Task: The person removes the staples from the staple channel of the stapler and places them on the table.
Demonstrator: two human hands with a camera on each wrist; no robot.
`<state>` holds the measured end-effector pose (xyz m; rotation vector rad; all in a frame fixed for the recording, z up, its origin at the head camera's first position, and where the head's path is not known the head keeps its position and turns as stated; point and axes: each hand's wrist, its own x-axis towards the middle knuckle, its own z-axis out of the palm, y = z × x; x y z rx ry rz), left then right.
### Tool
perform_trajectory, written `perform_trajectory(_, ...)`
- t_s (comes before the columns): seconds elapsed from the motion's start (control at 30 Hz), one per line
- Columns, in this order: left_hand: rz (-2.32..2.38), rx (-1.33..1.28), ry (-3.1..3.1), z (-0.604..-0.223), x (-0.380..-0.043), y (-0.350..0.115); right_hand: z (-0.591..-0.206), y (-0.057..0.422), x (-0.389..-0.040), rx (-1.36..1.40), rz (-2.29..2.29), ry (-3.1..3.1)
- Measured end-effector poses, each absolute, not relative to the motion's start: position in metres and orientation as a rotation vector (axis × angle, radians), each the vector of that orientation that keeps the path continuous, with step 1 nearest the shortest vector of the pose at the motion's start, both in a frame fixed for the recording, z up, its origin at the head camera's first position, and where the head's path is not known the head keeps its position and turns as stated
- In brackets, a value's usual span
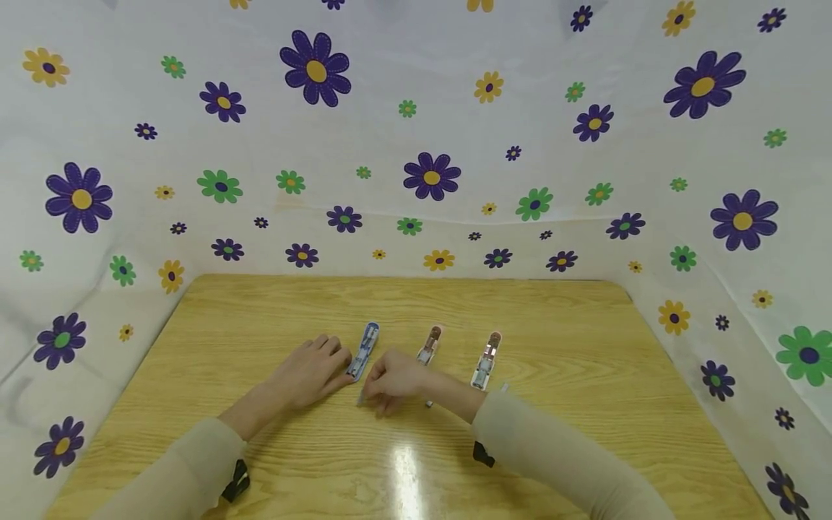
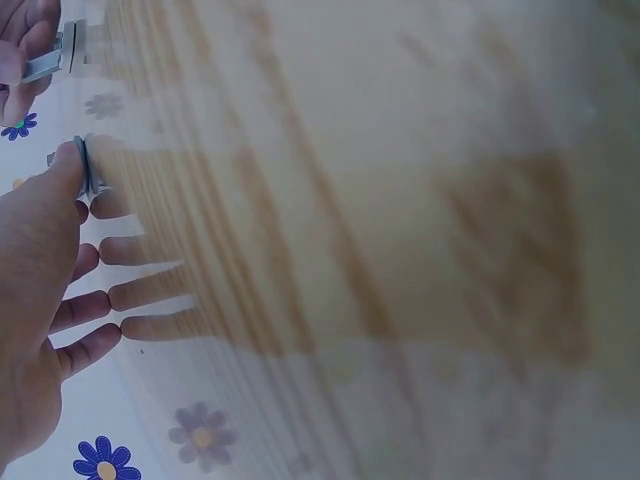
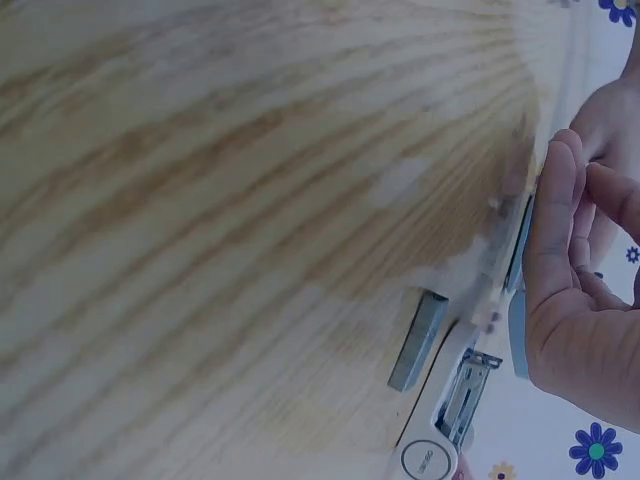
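A blue stapler [image 1: 364, 352] lies on the wooden table with its top swung back. At its near left side is my left hand [image 1: 310, 372], the thumb touching its near end and the other fingertips resting on the table. My right hand [image 1: 398, 379] is just right of it and pinches a strip of staples [image 1: 360, 396] between thumb and fingers. In the left wrist view that staple strip [image 2: 42, 67] shows as a short grey bar. Partly behind my right hand lies a pink-edged stapler [image 1: 429, 345], also opened out.
A white stapler [image 1: 487, 361] lies opened to the right. One staple strip [image 1: 504, 388] sits near it, another [image 1: 429, 404] below the pink-edged stapler. Flower-patterned cloth [image 1: 377, 144] surrounds the wooden table [image 1: 552, 310] at the back and sides.
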<state>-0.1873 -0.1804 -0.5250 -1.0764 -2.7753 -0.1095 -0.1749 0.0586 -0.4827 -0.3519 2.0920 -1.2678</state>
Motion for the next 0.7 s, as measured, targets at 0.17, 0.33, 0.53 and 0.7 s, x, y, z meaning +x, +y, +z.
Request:
perform_trajectory(0.17, -0.117, -1.069, -2.779, -0.524, -0.187, -0.179, -0.487, 0.053, -0.171, -0.312, -1.268, 2.108)
perform_trajectory(0.33, -0.103, -1.063, -2.784, -0.523, -0.187, -0.179, -0.487, 0.050, -0.168, -0.299, -1.257, 2.148)
perform_trajectory(0.53, -0.104, -1.067, -2.795, -0.523, -0.186, -0.179, -0.481, 0.059, -0.170, -0.305, -1.289, 2.159)
perform_trajectory(0.7, -0.149, -1.055, -2.812, -0.521, -0.184, -0.182, -0.473, 0.079, -0.171, -0.424, -1.282, 2.227)
